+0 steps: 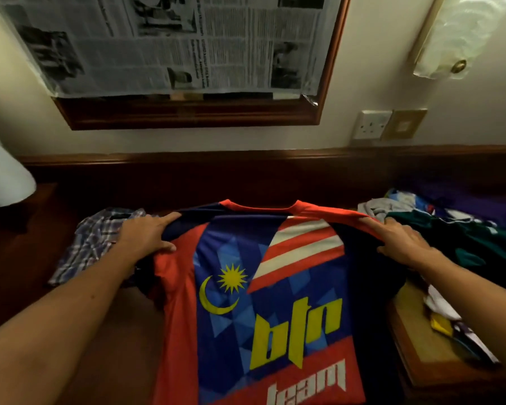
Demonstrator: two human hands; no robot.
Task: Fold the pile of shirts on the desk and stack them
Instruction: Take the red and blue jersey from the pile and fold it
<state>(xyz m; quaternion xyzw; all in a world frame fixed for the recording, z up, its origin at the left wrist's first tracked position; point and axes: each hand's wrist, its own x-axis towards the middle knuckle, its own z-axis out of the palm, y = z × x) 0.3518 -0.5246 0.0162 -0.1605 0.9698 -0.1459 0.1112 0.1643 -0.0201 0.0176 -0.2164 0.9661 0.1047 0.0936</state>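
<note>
The red and blue jersey (263, 302) hung spread in front of the person, printed side toward the camera, its collar uppermost and its lower part dropping out of view. The left hand (146, 235) gripped one shoulder, thumb curled over the front of the cloth and fingers (170, 216) behind. The right hand (403, 238) pinched the other shoulder the same way. On the dark wooden counter (114, 331) a plaid shirt (94, 241) lay to the left, apparently already folded, and a loose pile of shirts (450, 223) sat to the right.
</note>
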